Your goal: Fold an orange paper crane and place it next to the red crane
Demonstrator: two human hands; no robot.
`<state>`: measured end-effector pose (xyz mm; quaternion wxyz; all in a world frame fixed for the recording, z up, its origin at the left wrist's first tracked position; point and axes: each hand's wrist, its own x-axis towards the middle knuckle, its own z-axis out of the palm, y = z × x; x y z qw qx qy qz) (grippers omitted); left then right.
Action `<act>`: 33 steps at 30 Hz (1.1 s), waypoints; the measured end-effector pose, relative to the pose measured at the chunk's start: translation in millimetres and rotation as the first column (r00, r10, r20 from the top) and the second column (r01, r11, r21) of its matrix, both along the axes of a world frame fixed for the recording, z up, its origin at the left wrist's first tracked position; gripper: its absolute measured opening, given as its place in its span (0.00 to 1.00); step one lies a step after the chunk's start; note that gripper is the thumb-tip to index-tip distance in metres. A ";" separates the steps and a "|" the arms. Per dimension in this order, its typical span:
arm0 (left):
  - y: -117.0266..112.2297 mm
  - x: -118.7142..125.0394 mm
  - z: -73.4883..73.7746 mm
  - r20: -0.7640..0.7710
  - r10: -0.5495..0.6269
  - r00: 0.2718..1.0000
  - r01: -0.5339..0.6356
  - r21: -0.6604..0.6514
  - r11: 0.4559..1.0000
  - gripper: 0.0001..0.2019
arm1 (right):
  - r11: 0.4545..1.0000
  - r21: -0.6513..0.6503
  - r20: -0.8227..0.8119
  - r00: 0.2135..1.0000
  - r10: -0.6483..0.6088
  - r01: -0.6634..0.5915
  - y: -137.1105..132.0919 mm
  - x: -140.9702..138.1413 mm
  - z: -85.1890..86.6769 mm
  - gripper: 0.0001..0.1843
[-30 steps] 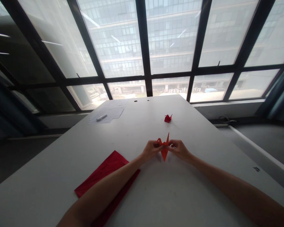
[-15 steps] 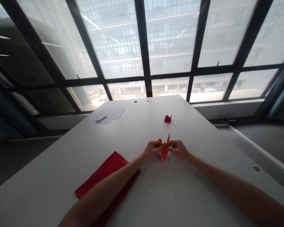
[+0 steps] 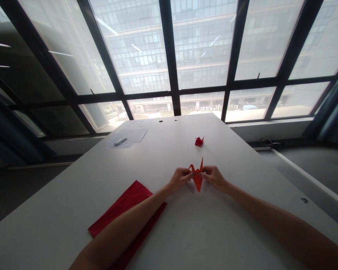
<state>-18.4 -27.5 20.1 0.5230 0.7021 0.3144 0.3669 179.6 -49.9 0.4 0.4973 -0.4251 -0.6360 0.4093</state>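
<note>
An orange origami crane (image 3: pixel 198 180) is held between my two hands, a little above the white table (image 3: pixel 219 232). Its bent head points up on the left, its tail rises on the right, and one pointed wing hangs down toward me. My left hand (image 3: pixel 181 177) pinches the crane on its left side. On the opposite side, my right hand (image 3: pixel 213 177) grips it near the base of the tail. Beyond the hands, a finished-looking red origami crane (image 3: pixel 199 141) stands on the table.
Red paper (image 3: pixel 126 204) lies at the left front, partly under my left forearm. White sheets (image 3: pixel 138 135) with a whitish marker-like tube (image 3: pixel 120 141) on them are at the far left. Large windows (image 3: pixel 202 48) rise behind the table.
The orange crane has tilted slightly, its lower wing tip shifting a little to the right. Both hands keep hold of it.
</note>
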 end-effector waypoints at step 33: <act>7.6 2.7 -7.8 0.136 0.217 0.967 -0.210 -0.068 0.975 0.20 | 0.973 0.099 -0.204 0.961 -0.187 0.210 5.7 3.7 -2.3 0.16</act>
